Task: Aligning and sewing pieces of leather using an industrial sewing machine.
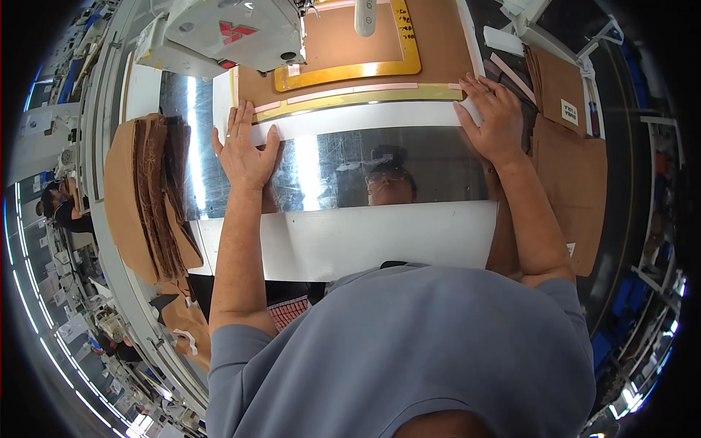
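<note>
A brown leather-like panel (438,44) lies on a white sheet (350,120), with a yellow strip (343,98) along its near edge. Short pale pink pieces of tape sit on that strip. My left hand (247,155) rests flat at the strip's left end, fingers stretched forward and thumb apart. At the right end, my right hand (498,124) presses on the near corner, its fingertips over the panel's edge and the thumb spread. Neither hand grips anything. A yellow frame (350,71) with handwritten marks lies on the panel, under the white sewing machine head (226,33).
A shiny metal plate (387,171) spans the table in front of me, above a white table edge (380,241). Stacked brown pieces stand at the left (135,197), and more brown panels (569,182) lie at the right. Other workstations and people appear far left.
</note>
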Demonstrator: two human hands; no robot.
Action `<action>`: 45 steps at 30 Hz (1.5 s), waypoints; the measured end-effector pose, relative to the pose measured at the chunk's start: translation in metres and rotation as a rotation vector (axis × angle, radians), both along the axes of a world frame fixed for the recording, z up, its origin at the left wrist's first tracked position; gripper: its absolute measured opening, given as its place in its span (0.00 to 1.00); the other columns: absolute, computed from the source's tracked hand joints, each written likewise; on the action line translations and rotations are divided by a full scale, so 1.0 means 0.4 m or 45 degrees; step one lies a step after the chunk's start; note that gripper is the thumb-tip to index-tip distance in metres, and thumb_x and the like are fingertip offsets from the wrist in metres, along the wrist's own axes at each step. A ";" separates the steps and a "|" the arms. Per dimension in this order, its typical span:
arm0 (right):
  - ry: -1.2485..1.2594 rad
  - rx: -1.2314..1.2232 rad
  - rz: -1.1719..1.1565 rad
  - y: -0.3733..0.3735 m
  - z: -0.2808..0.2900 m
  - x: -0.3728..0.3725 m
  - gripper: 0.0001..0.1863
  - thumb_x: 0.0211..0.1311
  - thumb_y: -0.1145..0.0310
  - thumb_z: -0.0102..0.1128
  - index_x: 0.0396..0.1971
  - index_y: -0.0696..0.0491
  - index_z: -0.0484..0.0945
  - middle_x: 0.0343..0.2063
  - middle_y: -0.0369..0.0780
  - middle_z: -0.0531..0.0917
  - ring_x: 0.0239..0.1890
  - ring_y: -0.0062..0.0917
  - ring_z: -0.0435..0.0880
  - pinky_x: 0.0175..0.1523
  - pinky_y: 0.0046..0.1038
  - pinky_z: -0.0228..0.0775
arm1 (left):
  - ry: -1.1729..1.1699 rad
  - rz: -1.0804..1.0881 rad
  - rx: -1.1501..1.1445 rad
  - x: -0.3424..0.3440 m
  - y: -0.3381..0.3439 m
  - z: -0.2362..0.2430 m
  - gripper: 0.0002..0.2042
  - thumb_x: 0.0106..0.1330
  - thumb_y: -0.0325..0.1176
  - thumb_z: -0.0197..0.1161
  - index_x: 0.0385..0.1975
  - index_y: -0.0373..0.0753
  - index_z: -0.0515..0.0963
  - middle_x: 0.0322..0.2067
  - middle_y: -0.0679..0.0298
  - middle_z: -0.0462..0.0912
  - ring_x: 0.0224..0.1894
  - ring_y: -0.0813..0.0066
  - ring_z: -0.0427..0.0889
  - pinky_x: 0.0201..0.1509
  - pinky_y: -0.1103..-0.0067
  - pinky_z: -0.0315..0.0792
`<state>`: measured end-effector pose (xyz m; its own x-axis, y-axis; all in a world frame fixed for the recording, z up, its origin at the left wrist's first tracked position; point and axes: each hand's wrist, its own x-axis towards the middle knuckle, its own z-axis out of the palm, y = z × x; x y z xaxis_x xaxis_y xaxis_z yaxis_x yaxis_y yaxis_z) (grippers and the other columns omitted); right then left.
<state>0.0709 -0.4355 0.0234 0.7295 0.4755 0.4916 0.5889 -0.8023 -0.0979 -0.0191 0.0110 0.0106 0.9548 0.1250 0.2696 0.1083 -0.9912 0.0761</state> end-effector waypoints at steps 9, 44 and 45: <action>-0.014 0.053 -0.084 -0.010 -0.001 -0.007 0.20 0.62 0.58 0.68 0.51 0.52 0.86 0.53 0.38 0.88 0.59 0.33 0.81 0.63 0.39 0.69 | -0.029 0.008 0.010 0.003 -0.006 -0.002 0.31 0.67 0.51 0.60 0.68 0.45 0.74 0.70 0.63 0.74 0.75 0.66 0.68 0.80 0.53 0.43; 0.828 0.567 -0.798 -0.445 0.067 0.045 0.13 0.64 0.59 0.72 0.28 0.54 0.87 0.30 0.40 0.88 0.34 0.30 0.85 0.44 0.34 0.76 | 0.005 0.002 0.023 0.005 0.009 -0.012 0.28 0.72 0.46 0.55 0.69 0.39 0.72 0.73 0.58 0.69 0.77 0.59 0.63 0.79 0.51 0.46; 0.774 0.651 -0.775 -0.452 0.063 0.043 0.14 0.64 0.58 0.72 0.29 0.54 0.87 0.30 0.39 0.87 0.34 0.28 0.84 0.45 0.32 0.75 | 0.015 0.010 0.005 0.005 0.008 -0.009 0.28 0.72 0.46 0.55 0.69 0.39 0.72 0.73 0.58 0.69 0.77 0.60 0.63 0.80 0.52 0.46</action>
